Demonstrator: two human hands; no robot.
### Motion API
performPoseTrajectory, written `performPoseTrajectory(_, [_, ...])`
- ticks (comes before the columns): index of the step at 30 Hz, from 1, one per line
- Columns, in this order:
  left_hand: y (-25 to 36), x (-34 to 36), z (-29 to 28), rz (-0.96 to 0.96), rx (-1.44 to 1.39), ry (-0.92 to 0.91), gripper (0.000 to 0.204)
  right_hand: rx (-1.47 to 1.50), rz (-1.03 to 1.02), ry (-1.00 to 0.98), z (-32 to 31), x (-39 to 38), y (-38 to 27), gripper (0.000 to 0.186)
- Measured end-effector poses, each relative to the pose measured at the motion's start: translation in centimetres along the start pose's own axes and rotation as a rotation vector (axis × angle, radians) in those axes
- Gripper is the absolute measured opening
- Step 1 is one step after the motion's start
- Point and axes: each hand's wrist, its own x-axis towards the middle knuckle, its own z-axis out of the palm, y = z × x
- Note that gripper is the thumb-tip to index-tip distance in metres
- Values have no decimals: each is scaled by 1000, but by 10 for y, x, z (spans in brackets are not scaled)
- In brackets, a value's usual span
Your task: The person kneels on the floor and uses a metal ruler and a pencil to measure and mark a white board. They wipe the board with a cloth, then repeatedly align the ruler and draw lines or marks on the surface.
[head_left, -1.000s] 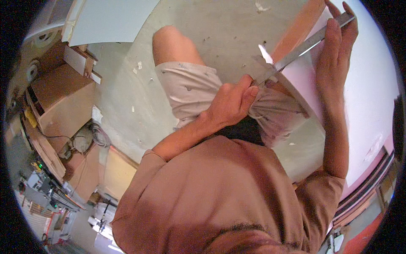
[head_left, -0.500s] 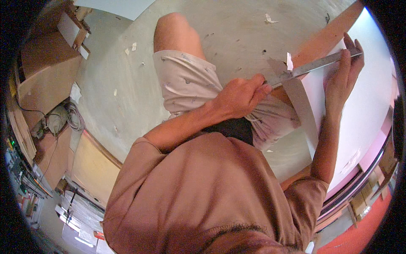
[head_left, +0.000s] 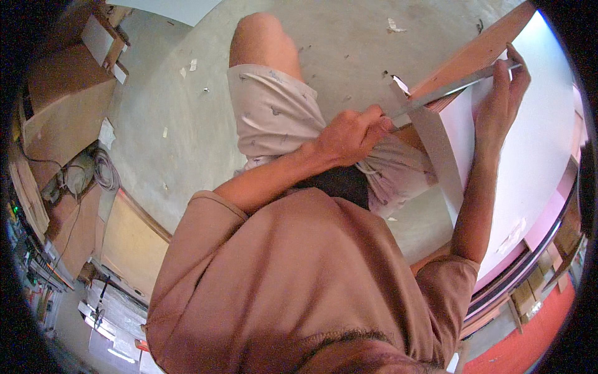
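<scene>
My left hand (head_left: pixel 355 134) is closed around the near end of a long, flat grey metal file (head_left: pixel 450 92). The thumb and fingers of my right hand (head_left: pixel 502 103) pinch the file's far end. Slanting up to the right, the file crosses the corner of a large white-faced panel (head_left: pixel 536 143), over its reddish-brown edge (head_left: pixel 476 50). A thin grey strip (head_left: pixel 441 146) runs along the panel's near side, over my bent leg. Beside the file lies a small white scrap (head_left: pixel 400 86). My left fingers hide the file's near end.
Small scraps (head_left: pixel 395 26) are scattered over the grey floor (head_left: pixel 168 112). Brown boards (head_left: pixel 71 134), a coiled cable (head_left: pixel 106 171) and a yellowish panel (head_left: pixel 134 243) stand at the left. Stacked boards (head_left: pixel 529 290) and a red surface (head_left: pixel 517 343) are at the lower right.
Both hands and the file have shifted slightly left and away from my body. The white scrap now appears farther left, and more of the panel's brown edge shows beside the file.
</scene>
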Motion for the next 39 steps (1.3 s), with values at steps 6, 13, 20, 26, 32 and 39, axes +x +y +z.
performPoseTrajectory(6, [-13, 14, 7, 137, -1, 78, 36, 22, 57, 88, 3, 5, -9, 45])
performPoseTrajectory(13, [-10, 12, 9, 74, 56, 95, 36, -96, -28, 25, 1, 7, -9, 43])
performPoseTrajectory(20, [-14, 21, 12, 67, 21, 72, 34, -191, -110, 37, 3, 8, 14, 42])
performPoseTrajectory(26, [-32, 45, 10, 192, 86, 163, 44, -334, -155, 36, 7, 7, 26, 46])
performPoseTrajectory(32, [-50, 60, 8, 155, -111, 224, 55, -236, -103, 32, 4, 8, 20, 53])
performPoseTrajectory(39, [-25, 84, 2, -132, -643, -215, 50, -92, 151, 39, 2, 12, 8, 51])
